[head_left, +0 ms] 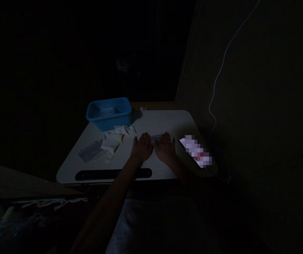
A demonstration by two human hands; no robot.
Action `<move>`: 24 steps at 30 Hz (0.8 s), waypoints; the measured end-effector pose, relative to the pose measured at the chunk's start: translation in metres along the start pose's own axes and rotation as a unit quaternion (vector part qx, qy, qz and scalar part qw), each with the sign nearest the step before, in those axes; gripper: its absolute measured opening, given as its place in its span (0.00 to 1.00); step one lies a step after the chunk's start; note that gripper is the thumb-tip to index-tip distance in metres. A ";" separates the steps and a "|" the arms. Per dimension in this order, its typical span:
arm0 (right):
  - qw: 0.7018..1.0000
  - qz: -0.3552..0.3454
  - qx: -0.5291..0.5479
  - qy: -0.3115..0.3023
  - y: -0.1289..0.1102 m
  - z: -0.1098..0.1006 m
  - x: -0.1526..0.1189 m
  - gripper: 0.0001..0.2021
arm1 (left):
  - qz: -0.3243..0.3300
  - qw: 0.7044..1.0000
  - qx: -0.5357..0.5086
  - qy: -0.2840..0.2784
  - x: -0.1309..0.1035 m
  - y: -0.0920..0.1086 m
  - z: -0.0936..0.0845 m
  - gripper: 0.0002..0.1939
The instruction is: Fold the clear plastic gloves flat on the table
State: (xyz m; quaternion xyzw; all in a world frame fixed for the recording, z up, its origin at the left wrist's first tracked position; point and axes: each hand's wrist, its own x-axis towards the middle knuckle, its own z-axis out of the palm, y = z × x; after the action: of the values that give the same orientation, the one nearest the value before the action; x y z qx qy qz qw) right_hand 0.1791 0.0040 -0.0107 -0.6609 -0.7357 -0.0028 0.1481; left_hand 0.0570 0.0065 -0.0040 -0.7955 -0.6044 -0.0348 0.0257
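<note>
Flat hands: the left hand [142,147] and the right hand [164,147] are lying palm down with fingers stretched toward the far side, clenching nothing; how hard they are pressing, I cannot tell.
Clear film: a thin, greyish, see-through plastic piece [155,137] is lying between the two hands, seemingly running beneath the fingers.
Slipping risk: the film could be sliding or creasing if the palms are pushing unevenly on the smooth white round-cornered tabletop [159,123].
Darkness risk: dim light could be hiding the film's edges, making a fold or misplacement easy to miss.
Phone risk: a lit, flat rectangular phone [193,150] is resting near the right edge, just beside the right hand; an outward sweep could be knocking it off.
Left clutter: crumpled off-white pieces with yellowish edges [112,141] and a crinkled clear plastic sheet [91,151] are taking up room to the left.
Far left: a blue rectangular plastic basket [111,123] is blocking that corner.
Near edge: a long black round-ended strip [95,174] is running beneath the left forearm.
Right wall: a thin white cable [223,60] is hanging beyond the tabletop.
</note>
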 end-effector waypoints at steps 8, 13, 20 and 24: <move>0.981 -0.193 -0.003 -0.030 0.005 -0.005 -0.003 0.27 | 0.004 1.000 0.012 -0.004 0.001 -0.002 0.004 0.28; 0.991 -0.133 -0.010 -0.018 0.002 -0.001 -0.003 0.30 | 0.002 1.000 0.009 -0.003 0.001 -0.002 0.004 0.28; 0.999 -0.043 0.014 0.017 0.004 0.004 0.001 0.30 | 0.006 1.000 0.006 0.011 0.000 -0.001 0.002 0.28; 0.994 -0.069 0.077 0.037 0.018 0.002 0.015 0.23 | 0.011 1.000 0.003 0.013 0.000 -0.001 0.003 0.28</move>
State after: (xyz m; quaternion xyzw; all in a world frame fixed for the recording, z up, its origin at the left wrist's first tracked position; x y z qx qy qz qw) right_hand 0.1946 0.0209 -0.0130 -0.5945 -0.7716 0.0196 0.2253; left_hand 0.0559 0.0071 -0.0068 -0.8018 -0.5949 -0.0435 0.0362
